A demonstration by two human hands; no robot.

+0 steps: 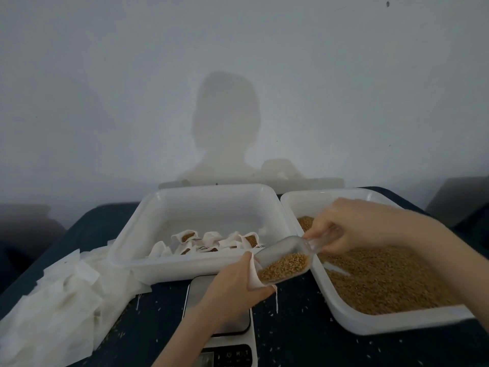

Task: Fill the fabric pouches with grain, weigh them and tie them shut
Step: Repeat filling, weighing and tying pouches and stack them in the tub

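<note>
Grain [284, 264] fills the clear scoop [285, 256], its long axis sloping down-left into the pouch [252, 276]. Right hand [352, 229] fingers pinch the handle; left hand [235, 287] fingers curl round the pouch, mouth touching the scoop's lip.

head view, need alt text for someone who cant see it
The right hand tips a clear scoop of grain into a fabric pouch that the left hand holds open above a scale. Filled pouches lie in the left tray; the right tray holds loose grain.
</note>
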